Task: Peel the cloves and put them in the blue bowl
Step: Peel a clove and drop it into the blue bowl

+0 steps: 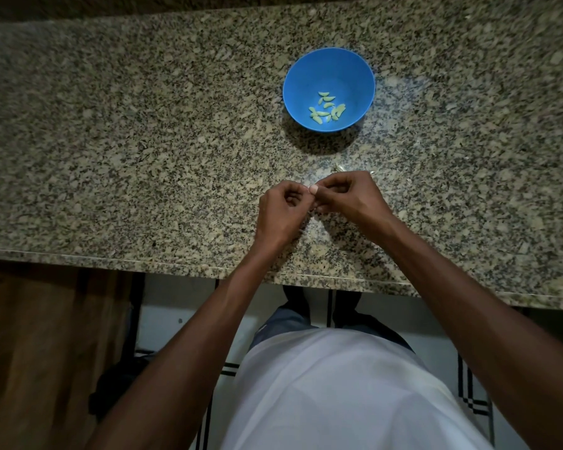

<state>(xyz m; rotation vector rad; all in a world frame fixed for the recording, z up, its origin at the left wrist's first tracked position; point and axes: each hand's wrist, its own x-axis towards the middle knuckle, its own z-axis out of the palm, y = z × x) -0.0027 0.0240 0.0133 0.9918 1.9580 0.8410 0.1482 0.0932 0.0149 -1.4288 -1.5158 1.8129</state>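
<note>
A blue bowl stands on the granite counter, up and slightly right of my hands. Several pale green peeled cloves lie at its bottom. My left hand and my right hand meet above the counter near its front edge, fingertips curled together and pinching a small clove that the fingers almost hide. Both hands are below the bowl and apart from it.
A few pale bits of peel lie on the counter just beyond my right hand. The counter's front edge runs under my forearms. A wooden cabinet front is at lower left and tiled floor below.
</note>
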